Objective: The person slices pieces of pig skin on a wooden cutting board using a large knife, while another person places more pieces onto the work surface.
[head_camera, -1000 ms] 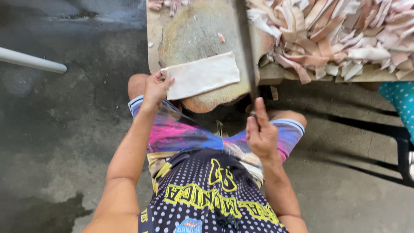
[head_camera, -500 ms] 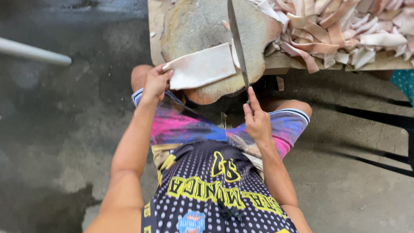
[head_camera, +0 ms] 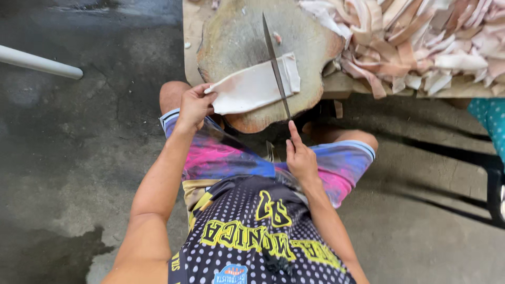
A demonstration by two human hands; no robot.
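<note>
- On the floor (head_camera: 73, 158), grey and rough with dark wet patches, the person sits with bare knees pointing at the desk (head_camera: 192, 31); a white pipe (head_camera: 39, 62) lies on the floor far off to the left
- On the desk sits a big round wooden block (head_camera: 236, 39), worn pale in the middle and brown at the rim; its near edge hangs over the person's lap
- Beside the block, on the right part of the desk, is a heap of pale pink and white strips (head_camera: 421, 42); the heap touches the block's right edge
- On the block lies a flat white and pink slab (head_camera: 252, 89); its left end sticks out past the rim
- The long thin knife (head_camera: 274, 63) stands on its edge across the right end of the slab
- The left hand (head_camera: 194, 105) has its grip pinched on the slab's left end
- The right hand (head_camera: 301, 158) has its grip closed round the knife handle, first finger straight along it
</note>
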